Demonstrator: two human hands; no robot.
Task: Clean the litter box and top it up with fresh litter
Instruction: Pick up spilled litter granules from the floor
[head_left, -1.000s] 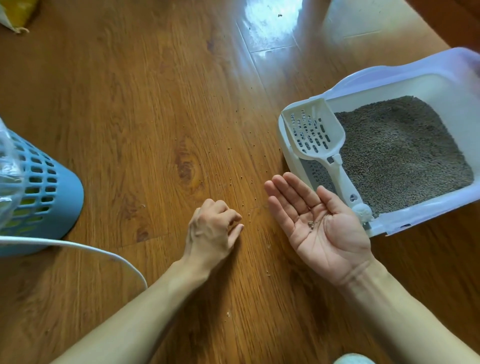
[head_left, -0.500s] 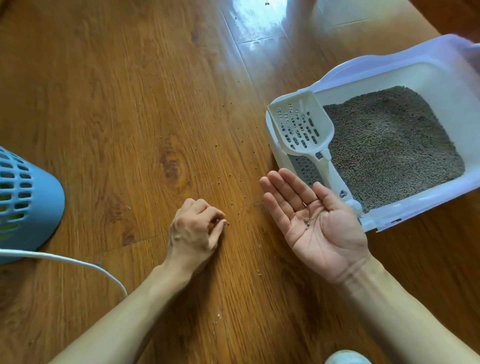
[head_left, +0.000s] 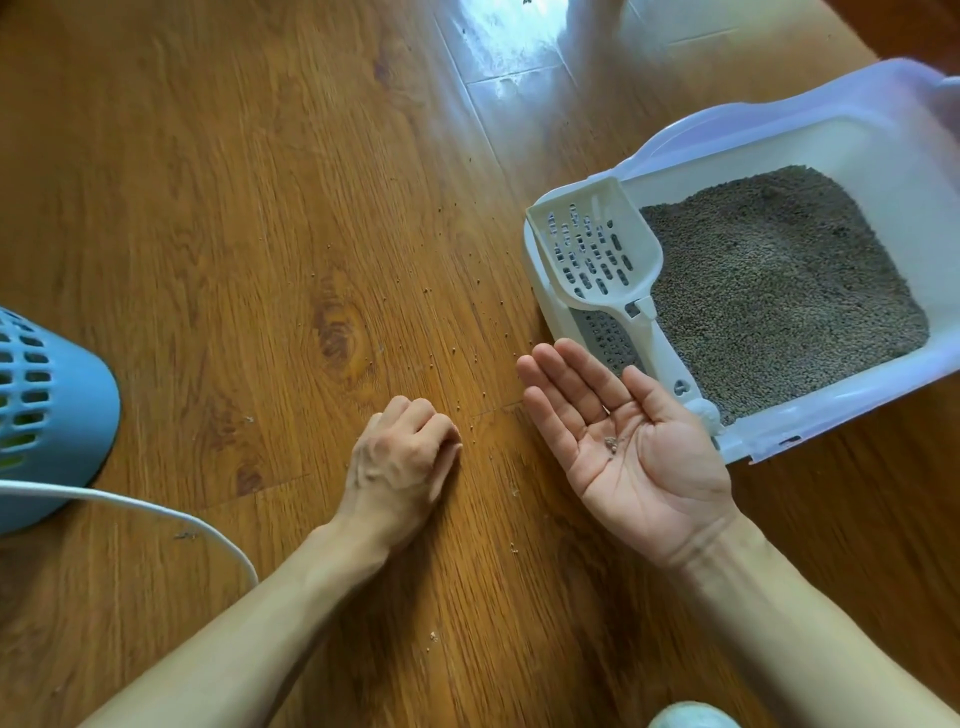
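Grey pellet litter (head_left: 779, 291) fills the white plastic litter box with a pale lilac rim (head_left: 852, 400), which sits on the glossy brown wood-grain floor (head_left: 234, 208) at the right of the view. A white slotted plastic scoop (head_left: 597, 249) lies across the box's near-left corner, its perforated head resting on the rim and its handle running down toward the right hand. No brand, label or writing can be read on the box, the scoop or anything else in view.

The right hand (head_left: 628, 447) is held palm up just beside the box's near corner, fingers straight and close together, thumb out to the side. A few small grey litter grains (head_left: 612, 443) lie in the hollow of the palm. The left hand (head_left: 402, 462) rests knuckles up on the floor, its fingers curled under with the tips against the wood; whether they pinch a grain cannot be told, as the tips are hidden.

Scattered litter crumbs (head_left: 457, 353) dot the floorboards between the left hand and the box, and more lie nearer the forearms. At the left edge stands a light blue plastic basket with slotted sides (head_left: 52, 415), and a white cable (head_left: 156, 512) curves across the floor just in front of it. A pale rounded object (head_left: 691, 719) shows at the bottom edge, too cropped to identify.
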